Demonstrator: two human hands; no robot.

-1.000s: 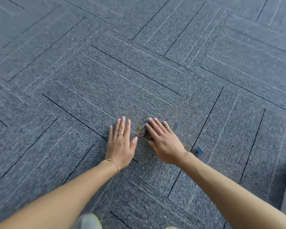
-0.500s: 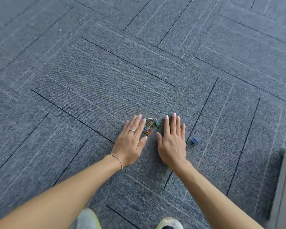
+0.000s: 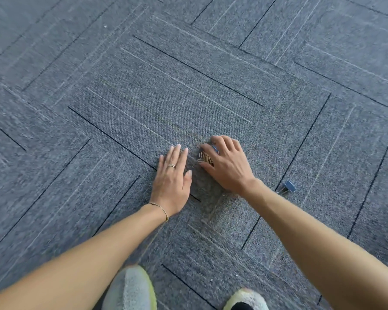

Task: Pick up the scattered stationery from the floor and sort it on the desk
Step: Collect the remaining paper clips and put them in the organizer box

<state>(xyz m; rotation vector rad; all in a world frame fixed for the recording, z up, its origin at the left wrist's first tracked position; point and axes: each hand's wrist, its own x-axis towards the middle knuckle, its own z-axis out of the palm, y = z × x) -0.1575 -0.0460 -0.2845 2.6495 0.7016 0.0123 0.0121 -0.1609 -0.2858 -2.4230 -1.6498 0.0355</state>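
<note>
A small heap of paper clips (image 3: 205,157) lies on the grey carpet between my hands. My right hand (image 3: 227,165) cups over the heap, its fingers curled round the far side and the thumb closing in from the near side, so most of the clips are hidden under the palm. Just left of the heap, my left hand (image 3: 171,180) lies flat on the carpet with straight fingers and holds nothing. A blue binder clip (image 3: 289,187) rests on the floor to the right of my right wrist, apart from both hands.
Grey carpet tiles (image 3: 143,97) with dark seams fill the view. My two shoes (image 3: 130,289) show at the bottom edge, close under my arms.
Both hands swept inward and bunched the clips into a heap. My right hand has gone from flat to curled over the heap. The view has shifted, so the binder clip sits further right.
</note>
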